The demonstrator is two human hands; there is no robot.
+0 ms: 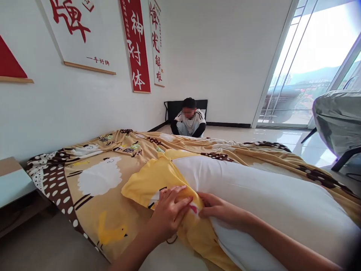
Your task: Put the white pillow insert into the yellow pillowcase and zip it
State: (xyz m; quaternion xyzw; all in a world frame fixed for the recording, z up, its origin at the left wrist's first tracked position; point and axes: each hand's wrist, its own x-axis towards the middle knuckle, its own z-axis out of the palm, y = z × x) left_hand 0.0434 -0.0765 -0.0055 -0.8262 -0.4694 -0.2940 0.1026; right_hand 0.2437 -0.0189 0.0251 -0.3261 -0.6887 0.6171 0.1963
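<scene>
A long white pillow (pixel 254 195) lies across a bed covered by a tan sheep-print sheet (pixel 96 180). A yellow pillowcase (pixel 152 177) is bunched over the pillow's left end. My left hand (pixel 169 210) grips the gathered yellow cloth at the near edge, fingers curled into the fabric. My right hand (pixel 217 209) pinches the same cloth edge where it meets the white pillow. The two hands are almost touching.
A person (pixel 189 122) sits on the floor against the far wall. Red and white calligraphy banners (pixel 135 45) hang on the left wall. A low bedside table (pixel 12 180) stands at the left. A grey chair (pixel 338 120) is at the right by tall windows.
</scene>
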